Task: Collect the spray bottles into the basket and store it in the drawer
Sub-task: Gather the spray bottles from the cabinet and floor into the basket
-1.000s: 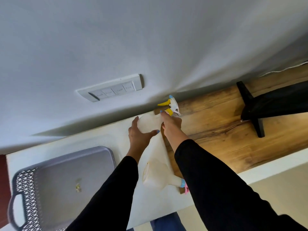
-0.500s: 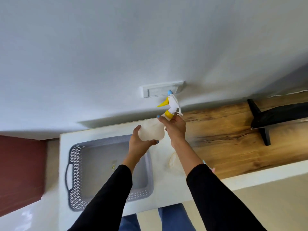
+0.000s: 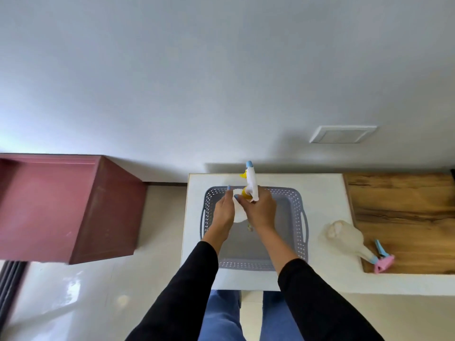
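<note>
A white spray bottle (image 3: 251,178) with a yellow trigger and blue nozzle tip is held upright over the grey perforated basket (image 3: 293,225). My right hand (image 3: 261,210) grips its neck and my left hand (image 3: 222,210) holds its round body from the left. The basket sits on a white counter (image 3: 320,193). A second translucent spray bottle (image 3: 349,236) with a pink and blue head lies on its side to the right of the basket, partly on a wooden board (image 3: 403,207).
A dark red cabinet (image 3: 66,205) stands to the left, with glossy floor between it and the counter. A white wall rises behind, with a switch plate (image 3: 342,134) on it. My blue-trousered legs are below the counter edge.
My view and both hands have swung left with the bottle. It has gone from the wooden board to above the basket, and the second bottle now lies off to the right.
</note>
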